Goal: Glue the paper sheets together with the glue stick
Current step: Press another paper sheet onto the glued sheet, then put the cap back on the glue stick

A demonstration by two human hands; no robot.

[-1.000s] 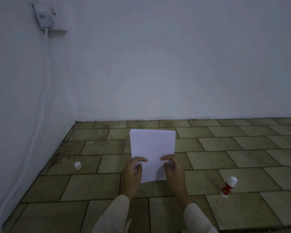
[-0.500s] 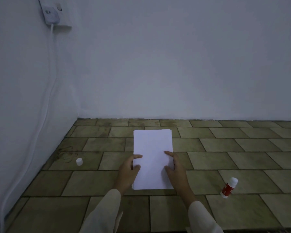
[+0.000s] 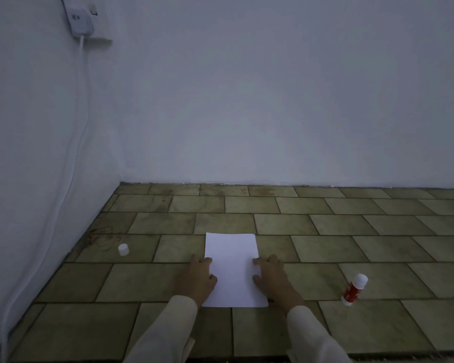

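Observation:
White paper sheets [image 3: 232, 268] lie flat on the tiled floor in front of me, stacked so that they look like one sheet. My left hand [image 3: 199, 280] rests on the paper's left edge, fingers laid flat. On the right edge lies my right hand [image 3: 271, 277], its fingers spread on the paper. A red glue stick [image 3: 353, 289] with a white top lies on the floor to the right, away from both hands. Its small white cap [image 3: 123, 249] stands on the floor to the left.
Blue-white walls meet in a corner at the left. A wall socket with a white plug [image 3: 80, 18] sits high on the left wall, and its cable [image 3: 68, 163] hangs down to the floor. Olive tiles [image 3: 351, 226] cover the floor around the paper.
The paper was held tilted up off the floor; it has come down flat. Both hands went from gripping its lower edge to lying flat on its sides.

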